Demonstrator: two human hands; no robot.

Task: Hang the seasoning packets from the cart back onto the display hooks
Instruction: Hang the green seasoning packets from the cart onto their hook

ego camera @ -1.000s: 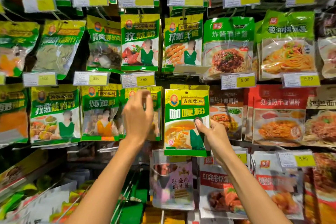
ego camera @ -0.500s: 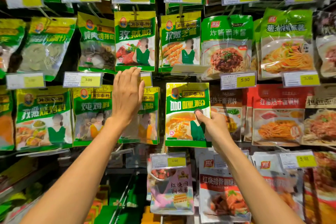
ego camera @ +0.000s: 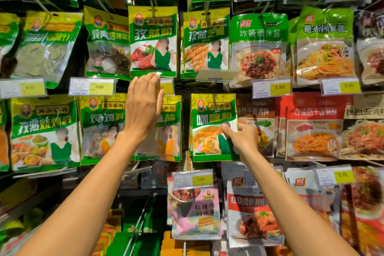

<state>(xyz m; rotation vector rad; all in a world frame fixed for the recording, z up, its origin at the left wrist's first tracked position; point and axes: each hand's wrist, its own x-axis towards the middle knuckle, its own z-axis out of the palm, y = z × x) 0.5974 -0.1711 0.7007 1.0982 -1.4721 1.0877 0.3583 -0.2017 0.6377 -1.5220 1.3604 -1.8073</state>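
From the head camera, the right hand (ego camera: 243, 137) is pinching the glossy green-and-yellow curry seasoning packet (ego camera: 209, 116) by its right edge, at the middle hook row. The left hand (ego camera: 143, 102), fingers straight and empty, is covering part of the clear plastic price-tag holder (ego camera: 167, 87) nearby. It is worth keeping the packet flat and sliding its top hole fully along the hook. Whether it is already threaded cannot be told.

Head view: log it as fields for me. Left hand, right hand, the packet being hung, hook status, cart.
left hand: open, fingers straight, raised in front of a price tag, holding nothing
right hand: pinches the curry packet near its right edge, thumb on the front
curry packet: upright, facing out, in the middle row of the display
hook status: cannot tell whether the packet's hole is on a hook
tag holder above packet: tilted up, face not readable
cart: not in view
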